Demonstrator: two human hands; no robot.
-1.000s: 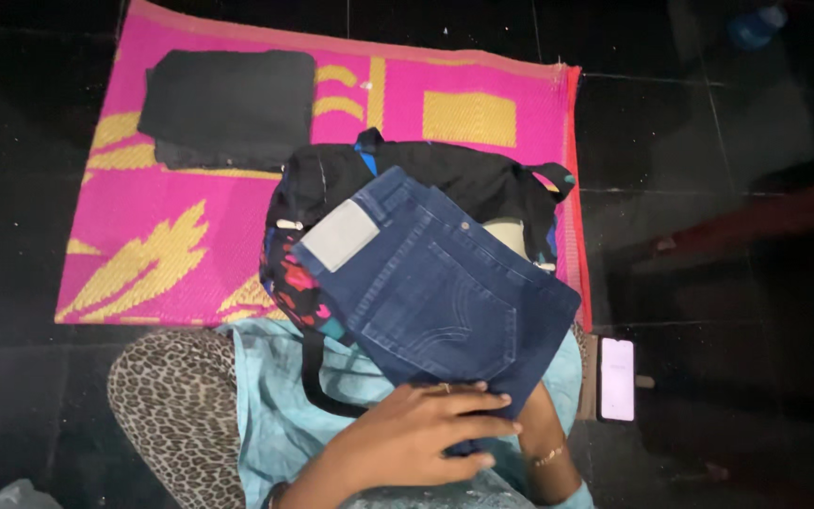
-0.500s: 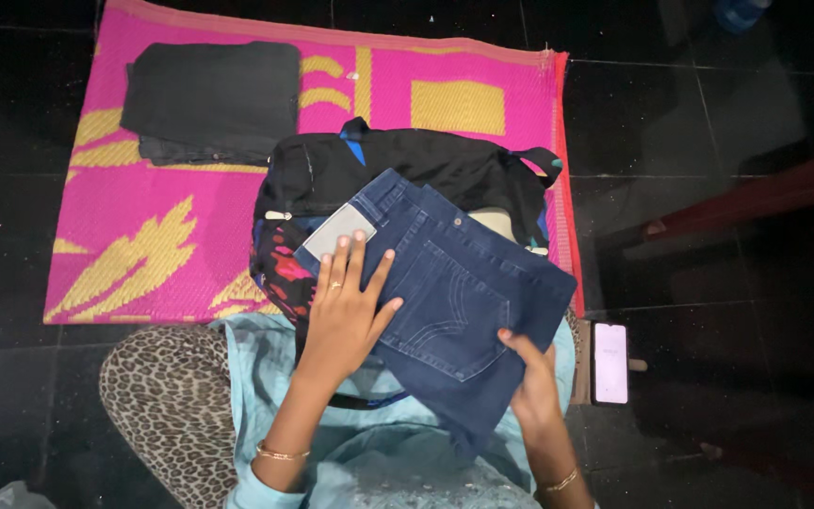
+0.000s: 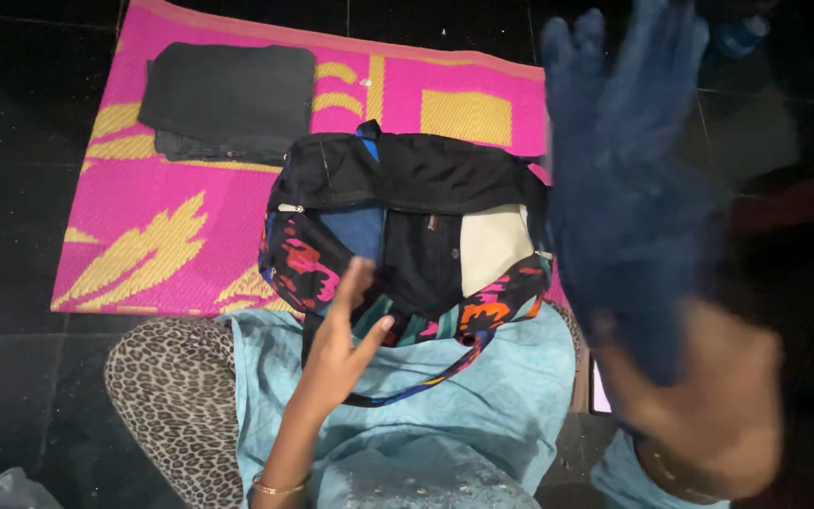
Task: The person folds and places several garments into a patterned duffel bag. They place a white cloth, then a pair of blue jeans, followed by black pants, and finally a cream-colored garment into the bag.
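Mid-lift by the look of it. Right hand (image 3: pixel 699 405) up close to the camera and badly smeared, apparently clamped on the low end of the jeans (image 3: pixel 624 188), which hang up in the air over the right side of the bag (image 3: pixel 407 179), clear of everything. Hard to call the exact grip through the blur, but definitely holding.

Left hand (image 3: pixel 341 330) loose and open, fingers spread, holding nothing, hovering just at the bag's near rim over the lap (image 3: pixel 407 405).

Bag unzipped and gaping, sitting half on the mat (image 3: pixel 454 104), half against the lap. Already inside: a blue cloth (image 3: pixel 355 231) on the left, a cream panel (image 3: pixel 492 245) on the right.

Best guess at the step: jeans being swung about above the open bag. For any next move, probably worth getting the free hand onto the rim to keep the mouth wide, and getting the jeans under control with both hands, since a floppy one-handed hold looks prone to unfolding.

Room-wise:
- plenty of bare mat left of the bag
- black garment (image 3: pixel 228 99) folded at the far left corner, well apart
- phone (image 3: pixel 600 386) on the dark floor (image 3: pixel 11 236) just right of the lap, mostly hidden, easy to knock
- strap looping over the lap, could snag a wrist
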